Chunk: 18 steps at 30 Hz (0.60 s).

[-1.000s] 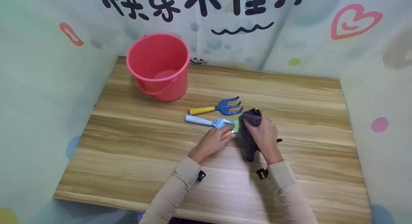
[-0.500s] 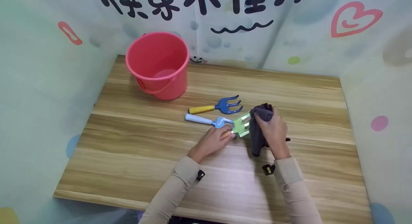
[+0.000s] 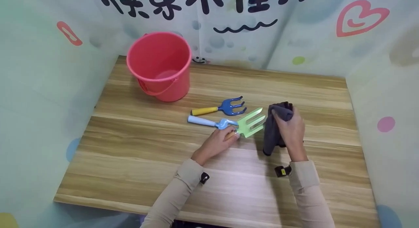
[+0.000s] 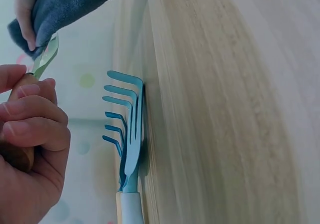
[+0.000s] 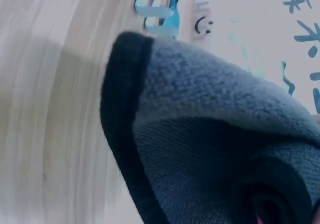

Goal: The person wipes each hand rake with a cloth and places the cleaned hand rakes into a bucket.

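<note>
Green fork (image 3: 243, 128) gripped by left hand (image 3: 215, 144); right hand (image 3: 292, 133) grips cloth (image 3: 272, 133), just slid off toward 3 o'clock. Wipe looks finished.

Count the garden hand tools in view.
3: green fork in the left hand; light-blue rake on the table; yellow-handled blue rake just behind it. Near inside of the bucket is hidden.

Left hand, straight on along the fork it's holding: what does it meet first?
Likely the dark grey cloth in the right hand: the green fork in the left hand points toward it in the head view. Depth is unclear, so the fork could pass over or under it.
</note>
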Tool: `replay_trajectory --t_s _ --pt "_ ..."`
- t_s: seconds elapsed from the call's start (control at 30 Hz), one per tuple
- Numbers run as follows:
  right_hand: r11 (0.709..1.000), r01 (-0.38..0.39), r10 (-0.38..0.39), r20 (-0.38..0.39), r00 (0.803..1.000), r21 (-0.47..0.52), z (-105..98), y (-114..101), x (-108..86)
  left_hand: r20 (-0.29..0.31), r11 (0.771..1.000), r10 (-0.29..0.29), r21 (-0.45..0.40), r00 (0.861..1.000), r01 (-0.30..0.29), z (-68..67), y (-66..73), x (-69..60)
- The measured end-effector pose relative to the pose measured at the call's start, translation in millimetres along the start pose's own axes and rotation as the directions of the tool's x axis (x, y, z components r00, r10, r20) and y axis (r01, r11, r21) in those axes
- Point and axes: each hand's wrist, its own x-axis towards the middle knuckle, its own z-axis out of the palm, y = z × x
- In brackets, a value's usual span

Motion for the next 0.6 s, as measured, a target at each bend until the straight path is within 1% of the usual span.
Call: replay_trajectory --t_s 0.07,0.17,0.27,0.33,0.4,0.5,0.53,0.6 --pt "0.997 0.068 -0.07 0.034 0.997 0.049 2.9 -1.3 -5.2 -0.018 1.0 0.015 -0.005 1.0 -0.015 -0.8 -0.3 1.1" --pt "0.983 0.165 -0.173 0.098 0.98 0.083 10.0 -6.4 -15.7 -0.044 0.999 0.039 -0.014 0.998 -0.04 -1.7 -0.8 3.3" --pt "0.973 0.218 -0.228 0.16 0.961 0.075 18.8 -13.3 -27.3 -0.047 0.999 0.039 -0.027 0.998 -0.041 -1.9 -1.0 4.0" --pt "0.967 0.245 -0.253 0.18 0.951 0.064 24.7 -18.4 -33.7 -0.041 0.999 0.03 -0.031 0.999 -0.032 -1.6 -0.7 3.9" --pt "0.958 0.281 -0.285 0.183 0.941 0.048 30.2 -22.8 -38.6 -0.04 0.999 0.024 -0.032 0.999 -0.026 -1.3 0.0 3.7" --pt "0.938 0.347 -0.346 0.164 0.924 0.025 37.3 -28.0 -42.2 -0.049 0.999 0.024 -0.027 0.998 -0.025 -0.6 1.2 4.2" --pt "0.932 0.361 -0.359 0.157 0.92 0.012 39.5 -28.7 -42.8 -0.054 0.999 0.027 -0.023 0.998 -0.028 -0.2 1.6 4.4" --pt "0.928 0.372 -0.367 0.141 0.919 -0.012 42.7 -29.8 -43.2 -0.06 0.999 0.042 -0.008 0.997 -0.042 0.7 2.1 4.9"
